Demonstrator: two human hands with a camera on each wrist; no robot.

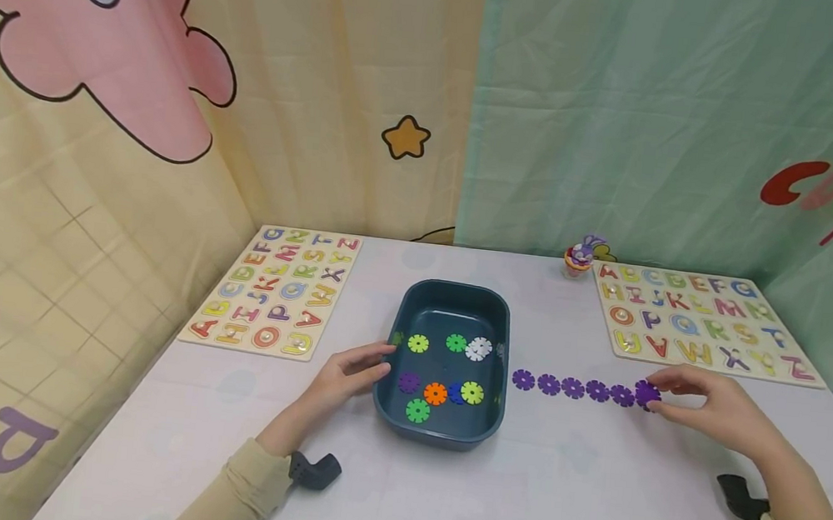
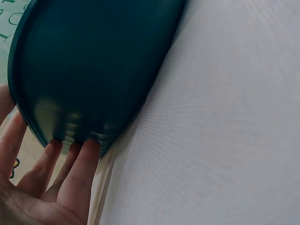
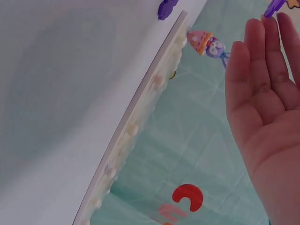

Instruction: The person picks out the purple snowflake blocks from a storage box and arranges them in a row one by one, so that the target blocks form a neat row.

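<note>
My left hand (image 1: 340, 376) rests its fingertips against the left side of a dark teal bin (image 1: 450, 297); up close in the left wrist view, extended fingers (image 2: 77, 176) touch the outer wall. To the bin's right lies a row of several purple snowflake discs (image 1: 573, 387). At the row's right end my right hand (image 1: 711, 406) pinches another purple snowflake disc (image 1: 646, 393) between thumb and fingers, overlapping the last disc in the head view. Inside the bin are loose discs: yellow-green (image 1: 418, 344), green (image 1: 418, 411), orange (image 1: 435, 393), white (image 1: 479, 349), purple (image 1: 409, 383) and blue (image 1: 456, 393).
Alphabet puzzle boards lie on the white table, one at the left (image 1: 270, 292) and one at the back right (image 1: 697, 320). A small rabbit figure (image 1: 581, 255) stands beside the right board. Printed curtains (image 1: 550, 122) hang behind and at the sides.
</note>
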